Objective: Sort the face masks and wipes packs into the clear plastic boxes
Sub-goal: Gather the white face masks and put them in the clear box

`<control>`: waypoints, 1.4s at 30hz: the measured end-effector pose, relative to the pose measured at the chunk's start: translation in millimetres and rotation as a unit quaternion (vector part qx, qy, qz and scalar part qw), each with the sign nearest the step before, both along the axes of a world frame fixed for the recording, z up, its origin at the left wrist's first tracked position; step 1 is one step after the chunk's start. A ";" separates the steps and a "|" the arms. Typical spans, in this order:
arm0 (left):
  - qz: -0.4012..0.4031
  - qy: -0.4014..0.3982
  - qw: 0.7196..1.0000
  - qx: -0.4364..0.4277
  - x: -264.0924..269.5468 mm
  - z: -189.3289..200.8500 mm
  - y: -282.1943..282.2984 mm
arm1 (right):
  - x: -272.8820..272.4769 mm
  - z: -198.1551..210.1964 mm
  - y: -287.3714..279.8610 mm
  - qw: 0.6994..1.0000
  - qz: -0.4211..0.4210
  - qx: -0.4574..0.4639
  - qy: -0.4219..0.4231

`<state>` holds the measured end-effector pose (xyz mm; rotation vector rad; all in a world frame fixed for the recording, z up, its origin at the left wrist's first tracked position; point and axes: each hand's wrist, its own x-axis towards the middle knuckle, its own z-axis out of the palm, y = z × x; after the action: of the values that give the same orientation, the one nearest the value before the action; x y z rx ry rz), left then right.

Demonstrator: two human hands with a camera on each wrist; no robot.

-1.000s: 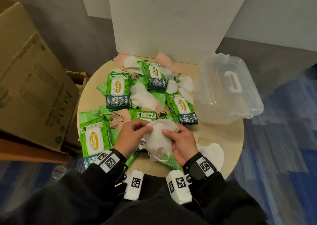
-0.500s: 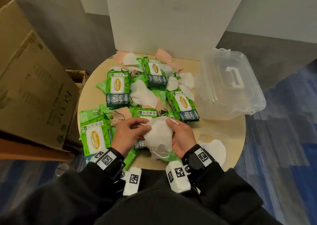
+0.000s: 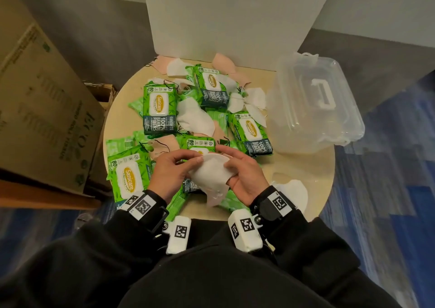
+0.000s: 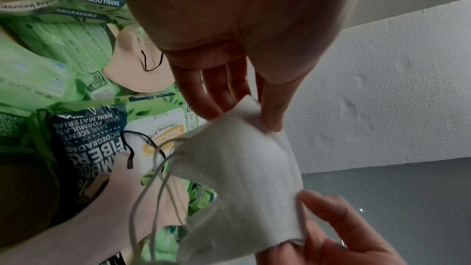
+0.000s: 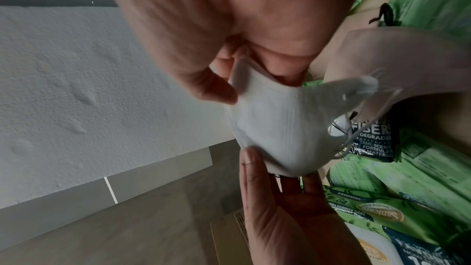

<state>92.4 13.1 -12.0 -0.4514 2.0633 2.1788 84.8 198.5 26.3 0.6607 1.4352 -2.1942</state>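
A white face mask [image 3: 210, 175] is held just above the near part of the round table [image 3: 303, 169] by both hands. My left hand [image 3: 188, 164] pinches its left corner with thumb and fingers [image 4: 270, 116]. My right hand [image 3: 231, 171] pinches the opposite edge [image 5: 237, 84]. The mask's ear loops [image 4: 153, 188] hang loose below it. Several green wipes packs [image 3: 160, 110] [image 3: 250, 131] [image 3: 127, 176] lie mixed with white masks [image 3: 194, 117] and pink masks [image 3: 221, 60]. A clear plastic box [image 3: 313, 105], lid on with a white handle, stands at the table's right edge.
A large cardboard box [image 3: 40, 110] leans at the left of the table. A white foam board [image 3: 230, 18] stands upright behind it. One white mask [image 3: 292, 192] lies alone near the table's front right edge. Blue carpet surrounds the table.
Both hands have kept hold of the white mask and shifted their grip, so it now looks flatter and more folded. The items on the table have not moved.
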 end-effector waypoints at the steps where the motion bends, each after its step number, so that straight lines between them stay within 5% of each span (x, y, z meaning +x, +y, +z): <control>1: -0.004 0.001 1.000 -0.005 0.3 -0.6 0.2 | 0.4 -1.7 1.2 1.000 -0.011 -0.005 -0.004; 26: -0.083 0.001 0.996 -0.027 0.4 -5.6 -7.8 | -3.9 -11.2 6.0 0.997 0.004 0.066 -0.041; 42: -0.129 -0.008 0.989 -0.077 -5.6 -4.4 -12.6 | -9.8 -19.2 4.7 0.980 0.109 0.160 0.038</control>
<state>86.8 0.5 -16.4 -0.1999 2.1542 1.8732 75.0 203.3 7.1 0.4985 1.8286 -1.8584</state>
